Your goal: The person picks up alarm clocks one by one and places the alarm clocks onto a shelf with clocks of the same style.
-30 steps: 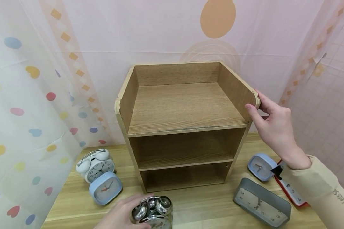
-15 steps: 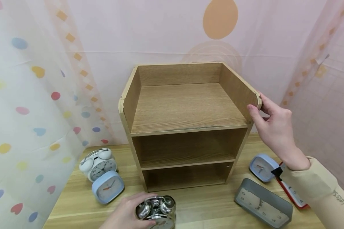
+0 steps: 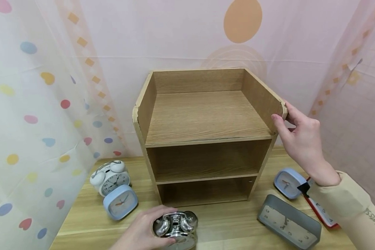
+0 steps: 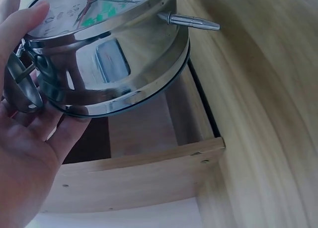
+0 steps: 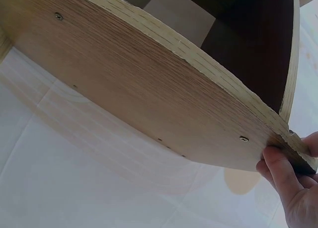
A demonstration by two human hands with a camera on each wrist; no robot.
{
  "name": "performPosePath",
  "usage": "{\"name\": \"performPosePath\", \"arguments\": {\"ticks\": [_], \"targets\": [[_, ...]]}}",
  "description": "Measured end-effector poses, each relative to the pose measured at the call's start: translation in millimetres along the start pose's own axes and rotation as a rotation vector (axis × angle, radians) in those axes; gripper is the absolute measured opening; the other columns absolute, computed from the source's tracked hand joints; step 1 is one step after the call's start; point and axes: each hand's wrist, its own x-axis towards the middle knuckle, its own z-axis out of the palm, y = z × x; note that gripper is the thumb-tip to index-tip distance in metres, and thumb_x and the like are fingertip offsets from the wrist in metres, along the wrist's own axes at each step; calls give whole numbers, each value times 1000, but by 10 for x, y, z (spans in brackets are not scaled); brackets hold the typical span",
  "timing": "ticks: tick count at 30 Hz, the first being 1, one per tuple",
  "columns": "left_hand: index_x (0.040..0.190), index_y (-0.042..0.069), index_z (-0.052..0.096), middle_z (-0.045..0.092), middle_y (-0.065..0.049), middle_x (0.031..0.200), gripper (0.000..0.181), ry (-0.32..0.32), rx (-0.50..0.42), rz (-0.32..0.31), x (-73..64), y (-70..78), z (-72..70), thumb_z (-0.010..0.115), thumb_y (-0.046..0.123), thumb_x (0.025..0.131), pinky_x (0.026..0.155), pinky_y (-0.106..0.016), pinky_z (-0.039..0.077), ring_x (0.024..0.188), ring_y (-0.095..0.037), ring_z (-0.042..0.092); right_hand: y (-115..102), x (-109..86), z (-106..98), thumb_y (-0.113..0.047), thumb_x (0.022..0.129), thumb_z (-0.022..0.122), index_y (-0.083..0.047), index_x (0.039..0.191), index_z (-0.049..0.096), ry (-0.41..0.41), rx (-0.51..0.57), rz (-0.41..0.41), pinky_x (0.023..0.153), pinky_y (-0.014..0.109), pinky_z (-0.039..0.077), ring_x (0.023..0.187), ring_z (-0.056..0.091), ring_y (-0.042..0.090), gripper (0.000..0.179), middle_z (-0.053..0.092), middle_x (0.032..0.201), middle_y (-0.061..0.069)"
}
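Head view forward, down; wrist views close; all show shelf.

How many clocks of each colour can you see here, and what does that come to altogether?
Blue clocks: 2
White clock: 1
Silver clock, in the left hand: 1
Grey clock: 1
Red clock, partly hidden by the sleeve: 1
Total: 6
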Motion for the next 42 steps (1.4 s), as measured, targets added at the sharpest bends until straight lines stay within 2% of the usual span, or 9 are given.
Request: {"name": "performPosePath", "arguments": {"ticks": [7, 14, 18, 29, 36, 42], "targets": [[132, 22, 68, 77, 5, 120, 62, 19, 2, 29, 80, 84, -96, 93, 36, 77, 85, -26, 60, 103, 1, 68, -2, 4, 8, -3, 100, 68, -4, 141, 66, -1, 0, 3, 75, -4, 46, 98, 56, -34, 42, 75, 118, 32], [133, 21, 69, 76, 5, 120, 61, 53, -28, 90, 173, 181, -227, 94, 33, 78, 82, -23, 59, 101, 1, 68, -5, 8, 22, -4, 100, 67, -3, 142, 65, -4, -13, -3, 74, -4, 45, 98, 54, -35, 42, 74, 118, 33], [133, 21, 69, 76, 6, 121, 61, 77, -17, 124, 230, 262, -313, 95, 32, 78, 85, -22, 59, 103, -1, 70, -9, 15, 34, -4, 100, 67, -2, 141, 65, -8, -16, -10, 74, -5, 45, 98, 54, -35, 41, 74, 119, 33], [136, 18, 67, 76, 1, 123, 66, 99, -24, 263, 456, 499, -606, 96, 25, 77, 93, -11, 53, 105, -8, 73, -8, 21, 79, -4, 100, 66, 0, 141, 65, -12, -21, -8, 73, -6, 44, 97, 52, -37, 41, 74, 118, 33], [138, 16, 65, 76, -1, 125, 71, 110, -24, 362, 614, 631, -763, 97, 20, 75, 96, -15, 55, 107, -11, 73, 4, 31, 88, -3, 100, 66, 2, 139, 66, -14, -14, -19, 72, -6, 44, 97, 53, -36, 39, 75, 115, 34], [137, 13, 65, 76, 0, 123, 72, 116, -14, 398, 755, 759, -915, 98, 18, 73, 96, -14, 55, 106, -10, 72, 19, 38, 92, -2, 100, 66, 1, 138, 67, -10, -9, -20, 73, -5, 44, 97, 53, -36, 39, 75, 114, 33]]}}
